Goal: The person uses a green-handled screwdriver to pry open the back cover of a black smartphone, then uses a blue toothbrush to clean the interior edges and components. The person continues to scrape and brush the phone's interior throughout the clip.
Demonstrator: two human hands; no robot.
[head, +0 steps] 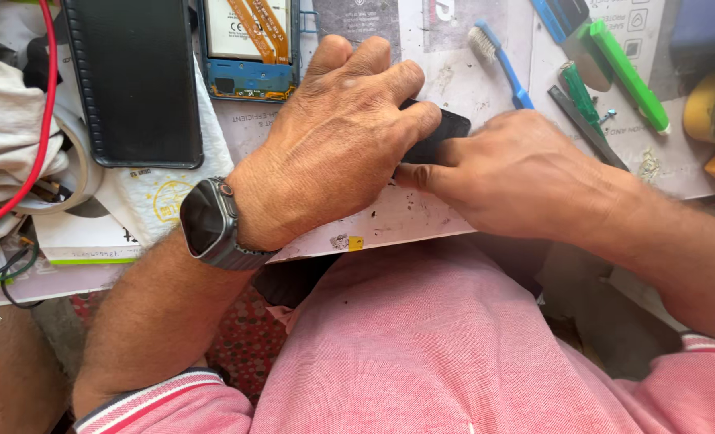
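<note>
Fingers [390, 88] of the left hand [333, 145] are curling tightly over a small black part [442, 128], steadying it while the right hand [518, 173] is pinching its edge.

Screens and printed sheets on the worktop

A dark rectangular smartwatch screen [203, 222] sits near left; a black phone panel [136, 80] lies far left; white printed sheets [454, 72] with grey markings spread across the far side.

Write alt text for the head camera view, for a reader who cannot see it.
Seen from above, a person's left hand and right hand together grip a small flat black part on a worn white work mat. Behind lie an opened phone, a black phone case, a blue brush and green-handled tools.
</note>
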